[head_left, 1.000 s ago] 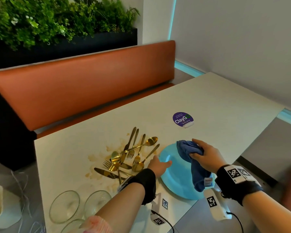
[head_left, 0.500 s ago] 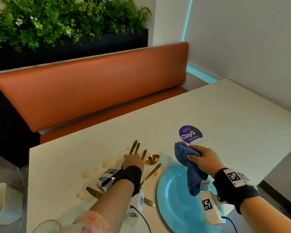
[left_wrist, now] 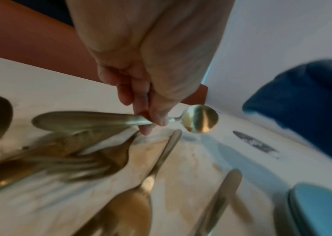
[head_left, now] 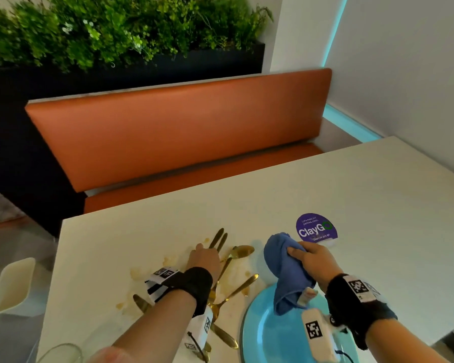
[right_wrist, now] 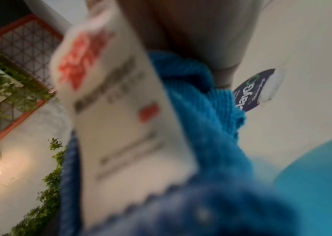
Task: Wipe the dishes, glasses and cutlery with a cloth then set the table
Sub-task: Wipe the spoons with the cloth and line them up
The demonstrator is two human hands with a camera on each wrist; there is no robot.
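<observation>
Several gold forks, knives and spoons (head_left: 236,289) lie in a heap on the white table (head_left: 325,195), amid brownish stains. My left hand (head_left: 203,259) reaches into the heap; in the left wrist view its fingers (left_wrist: 145,115) pinch the neck of a gold spoon (left_wrist: 200,119). My right hand (head_left: 309,260) grips a bunched blue cloth (head_left: 283,271) above the far edge of a light blue plate (head_left: 278,334), which lies at the table's near edge. The cloth (right_wrist: 201,127) and its white label fill the right wrist view.
A purple round sticker (head_left: 316,227) is on the table just beyond the cloth. A clear glass (head_left: 60,353) stands at the near left corner. An orange bench (head_left: 181,132) runs behind the table, under a planter (head_left: 116,30). A white bin (head_left: 13,286) stands on the floor at left.
My left hand left the plate's rim and moved left into the cutlery, taking hold of a spoon. My right hand lifted the cloth off the plate. The camera tilted up.
</observation>
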